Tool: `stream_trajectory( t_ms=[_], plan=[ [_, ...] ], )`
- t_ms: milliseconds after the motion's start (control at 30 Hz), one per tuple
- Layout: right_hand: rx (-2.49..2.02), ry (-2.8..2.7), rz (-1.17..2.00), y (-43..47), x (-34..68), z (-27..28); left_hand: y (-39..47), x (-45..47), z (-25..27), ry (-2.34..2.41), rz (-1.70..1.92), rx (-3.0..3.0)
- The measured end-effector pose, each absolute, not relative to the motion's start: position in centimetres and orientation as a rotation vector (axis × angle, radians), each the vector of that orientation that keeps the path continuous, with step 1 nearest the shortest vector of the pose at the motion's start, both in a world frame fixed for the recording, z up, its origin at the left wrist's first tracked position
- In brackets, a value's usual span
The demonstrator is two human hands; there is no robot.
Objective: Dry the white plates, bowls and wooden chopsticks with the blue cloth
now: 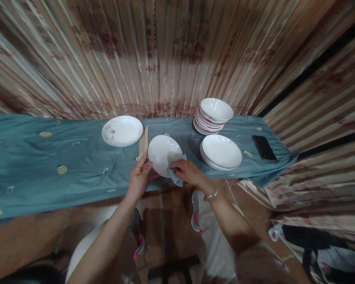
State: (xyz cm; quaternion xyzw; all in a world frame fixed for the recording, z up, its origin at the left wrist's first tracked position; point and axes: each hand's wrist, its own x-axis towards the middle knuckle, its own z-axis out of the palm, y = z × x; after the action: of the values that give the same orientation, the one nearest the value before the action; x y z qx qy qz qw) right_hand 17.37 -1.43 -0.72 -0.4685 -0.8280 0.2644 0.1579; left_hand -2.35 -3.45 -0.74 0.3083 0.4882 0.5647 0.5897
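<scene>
A white plate (pixel 162 153) is held tilted over the front part of the table. My left hand (pixel 140 174) grips its left edge, thumb on the upper face and the fingers partly hidden underneath. Bunched in my right hand (pixel 187 170) is a light blue cloth (pixel 179 180), pressed against the plate's lower right rim. Several wooden chopsticks (pixel 143 142) lie side by side just left of the plate. Beyond them rests a floral-patterned white plate (pixel 123 130), apparently with another under it.
A stack of white plates (pixel 221 151) stands right of my right hand, with stacked bowls (pixel 215 110) behind it. A black phone (pixel 264 148) lies near the right end of the green tablecloth (pixel 85 157). Patterned curtains (pixel 165 51) hang close behind the table.
</scene>
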Motion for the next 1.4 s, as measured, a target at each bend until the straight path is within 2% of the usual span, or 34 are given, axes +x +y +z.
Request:
stream_trajectory(
  t_ms=[300, 500, 1000, 1400],
  plan=[
    [-0.964, -2.116, 0.973, -2.1, 13.8, -0.4, -3.4, -2.5, -1.5, 1.129, 1.293, 0.718],
    [-0.970, -2.039, 0.876, -1.6, 12.3, -0.8, -3.4, -2.3, -1.6, 1.138, 1.279, 0.705],
    [-1.359, -2.100, 0.412, 1.2, 11.9, -2.4, -3.9, -2.2, -1.3, 1.100, 1.270, 0.739],
    [-1.691, -2.345, 0.335, -2.0, 14.1, 0.0, -3.8, -2.0, -1.1, 1.109, 1.291, 0.724]
  ],
)
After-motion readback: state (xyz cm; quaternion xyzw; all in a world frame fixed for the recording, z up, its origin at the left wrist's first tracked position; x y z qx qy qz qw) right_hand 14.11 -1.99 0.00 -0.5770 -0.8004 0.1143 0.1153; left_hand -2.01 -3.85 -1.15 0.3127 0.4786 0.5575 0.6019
